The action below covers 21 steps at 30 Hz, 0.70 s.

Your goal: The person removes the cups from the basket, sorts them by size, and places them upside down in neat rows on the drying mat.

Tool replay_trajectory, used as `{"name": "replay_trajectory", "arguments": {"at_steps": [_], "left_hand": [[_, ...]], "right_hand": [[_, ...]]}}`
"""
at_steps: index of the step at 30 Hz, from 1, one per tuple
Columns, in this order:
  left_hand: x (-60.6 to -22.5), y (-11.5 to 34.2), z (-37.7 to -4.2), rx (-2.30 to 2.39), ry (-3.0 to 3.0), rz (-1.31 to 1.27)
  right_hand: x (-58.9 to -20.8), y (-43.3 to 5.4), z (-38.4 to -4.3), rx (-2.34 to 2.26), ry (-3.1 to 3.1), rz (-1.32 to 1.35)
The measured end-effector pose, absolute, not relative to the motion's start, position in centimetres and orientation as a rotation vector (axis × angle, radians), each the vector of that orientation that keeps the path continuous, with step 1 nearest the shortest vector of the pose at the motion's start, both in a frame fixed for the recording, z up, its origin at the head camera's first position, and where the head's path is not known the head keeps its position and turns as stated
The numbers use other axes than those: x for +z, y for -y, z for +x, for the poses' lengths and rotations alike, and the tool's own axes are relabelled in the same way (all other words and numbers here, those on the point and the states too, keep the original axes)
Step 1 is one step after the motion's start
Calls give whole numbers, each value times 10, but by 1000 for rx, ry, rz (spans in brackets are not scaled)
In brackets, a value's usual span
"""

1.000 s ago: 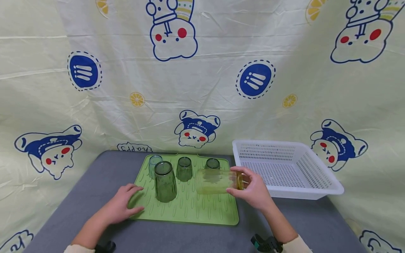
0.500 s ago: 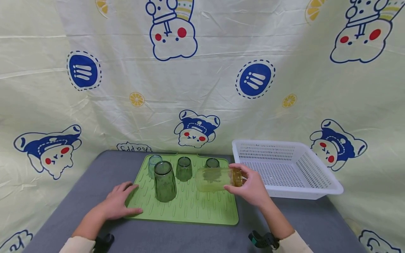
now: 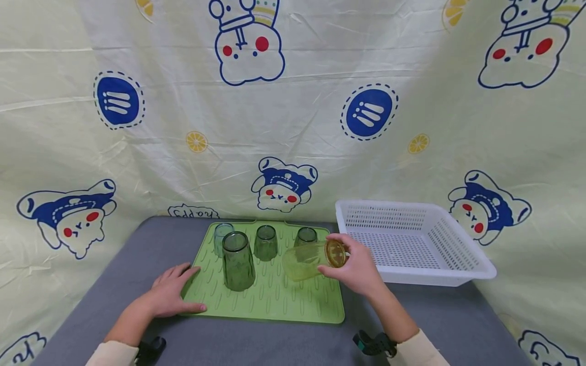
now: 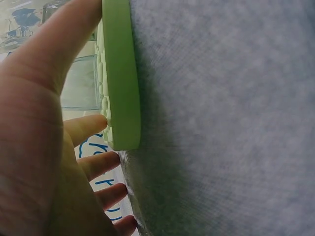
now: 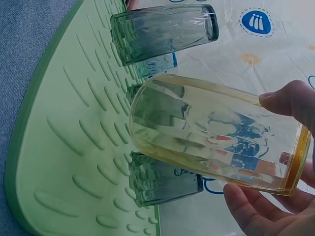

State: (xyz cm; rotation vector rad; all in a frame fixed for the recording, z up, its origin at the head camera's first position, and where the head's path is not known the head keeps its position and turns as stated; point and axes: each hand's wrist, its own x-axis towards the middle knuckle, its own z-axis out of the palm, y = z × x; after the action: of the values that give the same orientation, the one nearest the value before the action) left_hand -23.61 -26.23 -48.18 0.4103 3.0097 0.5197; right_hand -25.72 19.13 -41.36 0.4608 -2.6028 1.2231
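Observation:
My right hand (image 3: pixel 359 267) grips a clear yellow drinking glass (image 3: pixel 304 262) near its thick base, thumb on one side and fingers on the other. The glass is tilted, mouth down and to the left, close over a green ribbed drying mat (image 3: pixel 274 309). In the right wrist view the rim of the yellow glass (image 5: pixel 197 132) overlaps the mat's ridges. My left hand (image 3: pixel 169 292) rests at the mat's left edge, fingers spread. Upside down on the mat stand a tall green glass (image 3: pixel 239 264), two short green glasses, one at the middle (image 3: pixel 266 244), and a light blue glass (image 3: pixel 221 239).
A white perforated plastic basket (image 3: pixel 435 277) stands to the right of the mat, towards the back. Grey cloth (image 3: pixel 274 345) covers the table. Behind it hangs a printed curtain (image 3: pixel 311 132).
My right hand has moved slightly left and tipped the yellow glass from nearly level so its base rises and its mouth points lower. My left hand has settled onto the mat's left edge.

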Motion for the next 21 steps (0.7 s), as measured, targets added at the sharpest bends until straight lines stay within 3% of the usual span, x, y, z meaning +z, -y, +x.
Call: {"name": "replay_trajectory", "arguments": {"at_steps": [21], "left_hand": [[-482,266,-237,499,-2991,402]], "right_hand": [[-418,-177,-259,1221,2580,441]]}}
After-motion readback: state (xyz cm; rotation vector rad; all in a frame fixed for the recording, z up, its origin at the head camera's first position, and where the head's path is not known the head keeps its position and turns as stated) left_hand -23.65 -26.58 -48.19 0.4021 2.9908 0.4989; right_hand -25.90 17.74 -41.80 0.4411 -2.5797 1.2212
